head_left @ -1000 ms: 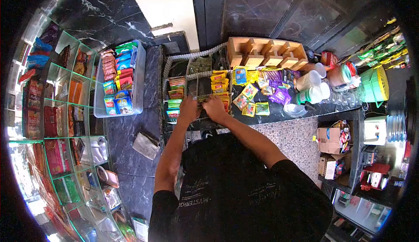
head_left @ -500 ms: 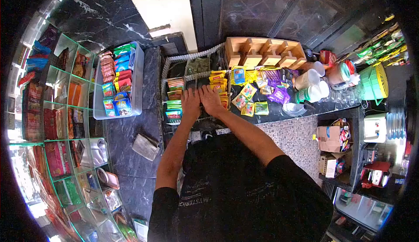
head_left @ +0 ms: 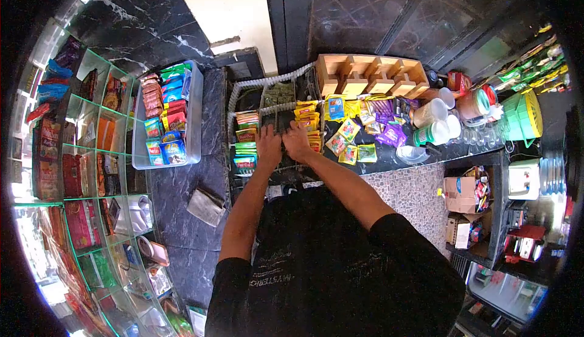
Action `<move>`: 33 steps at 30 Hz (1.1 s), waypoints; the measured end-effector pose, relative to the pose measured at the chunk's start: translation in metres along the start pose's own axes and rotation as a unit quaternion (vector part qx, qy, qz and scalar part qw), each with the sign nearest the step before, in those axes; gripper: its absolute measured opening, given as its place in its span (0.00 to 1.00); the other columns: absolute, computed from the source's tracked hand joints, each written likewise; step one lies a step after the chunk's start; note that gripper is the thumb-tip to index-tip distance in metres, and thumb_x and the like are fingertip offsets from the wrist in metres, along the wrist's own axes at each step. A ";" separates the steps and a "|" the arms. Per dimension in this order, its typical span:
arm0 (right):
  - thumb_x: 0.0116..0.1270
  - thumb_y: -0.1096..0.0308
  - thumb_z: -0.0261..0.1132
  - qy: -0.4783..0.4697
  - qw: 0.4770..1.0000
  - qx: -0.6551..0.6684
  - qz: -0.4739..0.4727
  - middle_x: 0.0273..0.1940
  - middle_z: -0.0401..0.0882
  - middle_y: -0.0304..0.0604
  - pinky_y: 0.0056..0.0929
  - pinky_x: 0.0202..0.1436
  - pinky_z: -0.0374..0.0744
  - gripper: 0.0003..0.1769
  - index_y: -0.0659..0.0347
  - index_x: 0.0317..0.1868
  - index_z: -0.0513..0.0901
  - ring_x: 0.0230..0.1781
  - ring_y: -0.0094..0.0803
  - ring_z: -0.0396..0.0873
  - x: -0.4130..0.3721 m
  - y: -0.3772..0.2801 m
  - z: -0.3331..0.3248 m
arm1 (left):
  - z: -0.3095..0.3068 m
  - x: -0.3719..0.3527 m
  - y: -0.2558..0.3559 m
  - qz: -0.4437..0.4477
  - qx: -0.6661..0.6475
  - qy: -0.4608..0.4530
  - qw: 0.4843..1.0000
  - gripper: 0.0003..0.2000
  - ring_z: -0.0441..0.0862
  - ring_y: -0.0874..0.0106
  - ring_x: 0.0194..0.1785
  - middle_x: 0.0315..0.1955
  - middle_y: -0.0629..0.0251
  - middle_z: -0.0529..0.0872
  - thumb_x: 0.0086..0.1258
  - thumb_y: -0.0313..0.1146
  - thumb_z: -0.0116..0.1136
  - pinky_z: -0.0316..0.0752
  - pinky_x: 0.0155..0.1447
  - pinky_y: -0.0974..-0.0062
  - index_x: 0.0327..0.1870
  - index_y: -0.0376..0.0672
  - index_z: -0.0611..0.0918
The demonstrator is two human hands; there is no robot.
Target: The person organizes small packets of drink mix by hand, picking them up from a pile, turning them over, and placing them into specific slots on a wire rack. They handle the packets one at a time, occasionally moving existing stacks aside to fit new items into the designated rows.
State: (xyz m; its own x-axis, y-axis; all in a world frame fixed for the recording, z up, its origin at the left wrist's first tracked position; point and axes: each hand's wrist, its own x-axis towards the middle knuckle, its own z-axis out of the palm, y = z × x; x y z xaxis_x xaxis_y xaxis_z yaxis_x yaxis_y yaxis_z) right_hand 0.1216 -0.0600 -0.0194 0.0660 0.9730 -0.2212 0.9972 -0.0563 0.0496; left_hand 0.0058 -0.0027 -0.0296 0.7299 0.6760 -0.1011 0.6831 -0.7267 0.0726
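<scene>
My left hand [head_left: 268,146] and my right hand [head_left: 297,143] are side by side, low in the middle of a divided rack [head_left: 248,84] on the counter. The fingers of both bend downward, with their tips close to each other, and whatever they grip is hidden. Left of my left hand stand rows of green and blue sachets [head_left: 246,151], with brown-and-white sachets [head_left: 247,121] behind them. A column of yellow sachets [head_left: 307,118] is right beside my right hand. Darker packets [head_left: 278,95] fill the compartment at the back.
To the left are a clear plastic bin [head_left: 195,118] of sachets, a folded cloth [head_left: 206,207] and glass shelving [head_left: 91,148]. On the right, a wooden divided box [head_left: 340,86], loose sachets [head_left: 389,134], jars [head_left: 431,113] and a green bucket [head_left: 521,118] line the counter.
The whole view has shifted slightly, moving the counter things a little down and right in the picture. Both hands stay in the rack, with hardly any change in their pose.
</scene>
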 end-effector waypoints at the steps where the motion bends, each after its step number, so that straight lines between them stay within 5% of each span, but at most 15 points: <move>1: 0.58 0.65 0.68 0.000 1.000 0.000 0.001 0.47 0.84 0.43 0.46 0.66 0.62 0.16 0.56 0.48 0.85 0.63 0.42 0.68 -0.002 0.000 0.000 | 0.001 0.001 0.000 -0.002 0.001 0.010 1.000 0.18 0.63 0.54 0.74 0.68 0.54 0.70 0.54 0.30 0.72 0.59 0.73 0.46 0.49 0.45 0.88; 13: 0.48 0.57 0.77 0.129 0.988 0.072 -0.038 0.47 0.81 0.45 0.46 0.65 0.68 0.28 0.59 0.49 0.83 0.61 0.45 0.69 -0.031 0.009 -0.020 | 0.007 0.007 0.005 -0.052 0.010 -0.039 0.998 0.19 0.59 0.54 0.76 0.71 0.56 0.67 0.57 0.37 0.74 0.57 0.74 0.44 0.50 0.47 0.88; 15: 0.51 0.60 0.75 0.230 0.941 0.246 -0.019 0.48 0.81 0.48 0.48 0.61 0.72 0.25 0.60 0.50 0.82 0.58 0.49 0.72 -0.046 0.016 -0.025 | 0.008 0.003 0.003 -0.046 0.007 -0.033 0.998 0.19 0.58 0.53 0.76 0.71 0.55 0.66 0.56 0.37 0.75 0.57 0.75 0.43 0.50 0.46 0.87; 21: 0.59 0.69 0.71 0.376 0.836 0.371 0.147 0.43 0.81 0.50 0.46 0.56 0.76 0.16 0.60 0.48 0.81 0.48 0.51 0.78 -0.079 0.090 0.023 | -0.022 -0.004 0.013 -0.047 -0.027 -0.046 0.997 0.30 0.59 0.51 0.76 0.69 0.51 0.67 0.53 0.37 0.79 0.57 0.74 0.42 0.60 0.46 0.81; 24: 0.60 0.68 0.71 0.237 0.872 0.303 0.304 0.54 0.80 0.52 0.47 0.66 0.71 0.26 0.61 0.59 0.77 0.59 0.51 0.75 -0.104 0.134 0.048 | -0.031 -0.007 0.015 -0.047 -0.079 0.004 0.996 0.35 0.64 0.49 0.72 0.63 0.51 0.71 0.53 0.37 0.79 0.59 0.72 0.41 0.65 0.47 0.77; 26: 0.60 0.65 0.73 0.259 0.894 0.211 0.299 0.60 0.75 0.52 0.49 0.71 0.67 0.35 0.58 0.67 0.72 0.66 0.54 0.70 -0.105 0.160 0.103 | -0.037 -0.006 0.018 -0.058 -0.097 0.018 0.993 0.36 0.67 0.48 0.69 0.59 0.52 0.74 0.53 0.37 0.79 0.60 0.70 0.40 0.65 0.47 0.75; 33: 0.58 0.58 0.76 0.125 0.895 0.261 0.340 0.63 0.70 0.57 0.53 0.71 0.67 0.41 0.54 0.71 0.69 0.68 0.60 0.66 -0.124 0.162 0.074 | -0.068 0.001 0.067 -0.051 -0.219 0.107 0.968 0.23 0.74 0.49 0.60 0.49 0.55 0.78 0.57 0.34 0.73 0.66 0.64 0.44 0.53 0.44 0.77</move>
State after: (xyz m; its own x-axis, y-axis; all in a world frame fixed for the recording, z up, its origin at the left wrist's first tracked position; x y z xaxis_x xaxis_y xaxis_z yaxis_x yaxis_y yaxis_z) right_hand 0.2774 -0.2063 -0.0559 0.7185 0.6904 -0.0844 0.6148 -0.6872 -0.3870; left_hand 0.0537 -0.0428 0.0427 0.6139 0.7858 0.0746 0.6628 -0.5645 0.4920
